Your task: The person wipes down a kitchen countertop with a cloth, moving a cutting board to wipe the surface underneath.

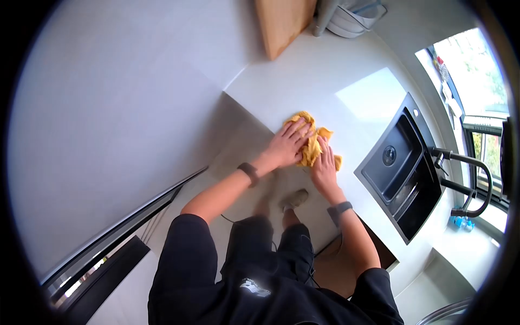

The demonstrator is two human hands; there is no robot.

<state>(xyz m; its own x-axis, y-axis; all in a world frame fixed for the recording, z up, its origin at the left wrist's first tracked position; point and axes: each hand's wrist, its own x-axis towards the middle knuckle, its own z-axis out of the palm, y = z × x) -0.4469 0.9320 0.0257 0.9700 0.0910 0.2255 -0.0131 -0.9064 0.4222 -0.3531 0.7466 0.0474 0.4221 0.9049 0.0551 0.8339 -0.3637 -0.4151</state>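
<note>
A crumpled yellow cloth [310,154] lies at the front edge of the white countertop [303,81]. My left hand [287,143] presses on the cloth's left part, its fingers stretched out over the folds. On the right part rests my right hand [324,167], fingers extended and lying flat on the fabric. Both palms face down, and neither hand visibly grips the cloth. Some of the cloth is hidden under the hands. Each wrist wears a dark band.
Right of the cloth, a black sink [401,157] is set into the counter, with a dark faucet [476,162] beside the window. A wooden board [284,24] and white bowls [349,21] stand at the back. A black-framed panel [127,233] is at lower left.
</note>
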